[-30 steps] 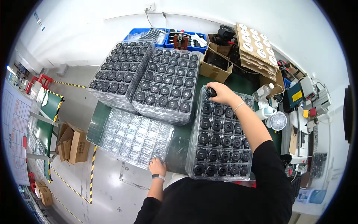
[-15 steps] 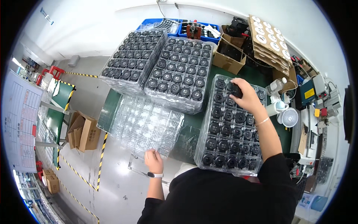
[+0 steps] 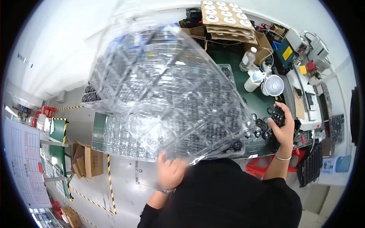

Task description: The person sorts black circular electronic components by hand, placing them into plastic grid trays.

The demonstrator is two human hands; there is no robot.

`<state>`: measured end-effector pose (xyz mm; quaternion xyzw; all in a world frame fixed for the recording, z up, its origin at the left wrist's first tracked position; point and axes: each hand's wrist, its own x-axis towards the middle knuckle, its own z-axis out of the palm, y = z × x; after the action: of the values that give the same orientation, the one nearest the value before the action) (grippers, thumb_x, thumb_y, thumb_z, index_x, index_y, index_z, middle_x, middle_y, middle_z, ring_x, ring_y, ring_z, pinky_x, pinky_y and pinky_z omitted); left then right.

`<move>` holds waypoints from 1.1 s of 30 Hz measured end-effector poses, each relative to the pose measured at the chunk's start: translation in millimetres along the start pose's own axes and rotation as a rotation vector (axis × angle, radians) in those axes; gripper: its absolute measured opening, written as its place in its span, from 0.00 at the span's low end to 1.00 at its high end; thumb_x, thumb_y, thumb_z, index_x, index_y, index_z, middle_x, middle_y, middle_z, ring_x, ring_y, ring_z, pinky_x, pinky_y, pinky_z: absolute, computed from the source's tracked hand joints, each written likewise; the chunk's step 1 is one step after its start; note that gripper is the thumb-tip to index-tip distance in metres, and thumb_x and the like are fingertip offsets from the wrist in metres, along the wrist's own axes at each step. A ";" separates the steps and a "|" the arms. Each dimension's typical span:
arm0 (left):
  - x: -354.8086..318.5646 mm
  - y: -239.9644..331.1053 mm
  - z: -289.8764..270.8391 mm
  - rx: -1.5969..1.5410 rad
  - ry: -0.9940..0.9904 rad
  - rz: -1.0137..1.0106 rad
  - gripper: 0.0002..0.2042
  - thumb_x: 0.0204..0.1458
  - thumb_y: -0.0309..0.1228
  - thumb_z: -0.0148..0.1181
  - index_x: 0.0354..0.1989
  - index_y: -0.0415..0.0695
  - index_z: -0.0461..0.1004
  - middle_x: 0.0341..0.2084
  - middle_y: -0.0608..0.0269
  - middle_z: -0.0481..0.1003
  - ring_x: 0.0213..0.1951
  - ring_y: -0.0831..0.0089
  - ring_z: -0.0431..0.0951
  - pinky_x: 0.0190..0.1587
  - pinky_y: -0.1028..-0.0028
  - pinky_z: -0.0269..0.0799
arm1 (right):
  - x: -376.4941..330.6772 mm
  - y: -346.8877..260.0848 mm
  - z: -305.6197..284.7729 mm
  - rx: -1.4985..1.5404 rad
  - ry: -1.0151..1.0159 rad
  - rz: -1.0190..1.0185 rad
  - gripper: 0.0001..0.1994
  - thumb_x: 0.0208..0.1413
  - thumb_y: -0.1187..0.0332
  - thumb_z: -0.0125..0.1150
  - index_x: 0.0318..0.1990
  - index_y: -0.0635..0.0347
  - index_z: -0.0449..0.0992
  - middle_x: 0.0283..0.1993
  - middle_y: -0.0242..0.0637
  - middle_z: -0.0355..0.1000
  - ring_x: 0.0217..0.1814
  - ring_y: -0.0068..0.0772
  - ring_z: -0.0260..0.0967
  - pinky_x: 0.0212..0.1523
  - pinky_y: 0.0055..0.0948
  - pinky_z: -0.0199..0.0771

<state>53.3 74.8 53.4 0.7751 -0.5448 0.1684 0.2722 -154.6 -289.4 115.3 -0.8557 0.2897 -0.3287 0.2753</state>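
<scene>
I'm seeing the left hand [image 3: 172,171] gripping the near edge of a large clear moulded plastic blister tray [image 3: 167,95], lifted and tilted up so it is filling most of the view above the green-topped workbench [image 3: 262,102]. The hand is blurred; fingers look curled on the tray edge, but I cannot tell how firmly. The right hand [image 3: 281,127] is hovering over the right end of the workbench, closed around a small black round part [image 3: 278,115], with more loose black round parts [image 3: 260,129] lying on the bench just left of it. Through the raised tray I'm making out black parts seated in another tray on the bench, details too smeared to count. Another empty clear tray [image 3: 118,140] is lying flat on the left end of the bench. Behind the bench: brown cardboard sheets with white round discs [image 3: 222,15], a small white desk fan [image 3: 274,85], a white bottle [image 3: 249,57]. Judging the step: one-hand hold on a floppy sheet is flexing it, so I'd be supporting it nearer the middle, keeping it level, lowering it square over the filled tray so pockets register, and keeping the right hand's part clear of the edge.
</scene>
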 end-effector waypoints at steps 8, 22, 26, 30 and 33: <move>-13.0 -21.4 84.5 -0.165 -0.772 0.246 0.09 0.53 0.26 0.57 0.42 0.48 0.75 0.35 0.66 0.75 0.41 0.65 0.76 0.68 0.53 0.59 | -49.7 20.6 -10.8 -0.076 -0.110 -0.088 0.30 0.40 0.74 0.73 0.55 0.65 0.71 0.53 0.48 0.73 0.56 0.48 0.72 0.59 0.36 0.70; -7.0 -28.1 70.7 -0.063 -0.829 0.195 0.10 0.55 0.30 0.58 0.45 0.49 0.75 0.34 0.63 0.74 0.43 0.60 0.76 0.66 0.50 0.58 | -69.0 -3.0 33.7 0.050 -0.362 -0.141 0.27 0.44 0.67 0.75 0.53 0.63 0.72 0.55 0.47 0.73 0.57 0.52 0.72 0.58 0.39 0.72; 8.7 -17.2 64.0 -0.084 -0.843 0.162 0.18 0.50 0.40 0.66 0.47 0.48 0.75 0.38 0.62 0.73 0.45 0.60 0.75 0.65 0.52 0.59 | -73.4 7.5 60.9 0.047 -0.434 -0.207 0.26 0.45 0.67 0.73 0.53 0.63 0.71 0.53 0.47 0.73 0.55 0.53 0.71 0.55 0.42 0.72; 42.0 6.0 36.7 -0.072 -1.020 -0.082 0.25 0.45 0.49 0.70 0.49 0.50 0.75 0.41 0.62 0.73 0.48 0.58 0.73 0.65 0.53 0.59 | -73.0 -1.2 63.4 0.026 -0.469 -0.209 0.26 0.45 0.67 0.73 0.53 0.62 0.70 0.54 0.47 0.72 0.56 0.54 0.70 0.57 0.43 0.70; 49.8 9.5 43.6 -0.079 -0.639 0.085 0.34 0.43 0.59 0.68 0.58 0.55 0.72 0.59 0.54 0.68 0.62 0.49 0.65 0.67 0.43 0.51 | -72.8 3.4 63.1 -0.024 -0.516 -0.269 0.26 0.45 0.69 0.72 0.53 0.62 0.71 0.54 0.47 0.72 0.56 0.53 0.69 0.57 0.44 0.71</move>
<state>60.4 8.4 48.7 0.7541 -0.6407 -0.0937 0.1099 -154.9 -224.8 43.9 -0.9449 0.0980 -0.1305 0.2838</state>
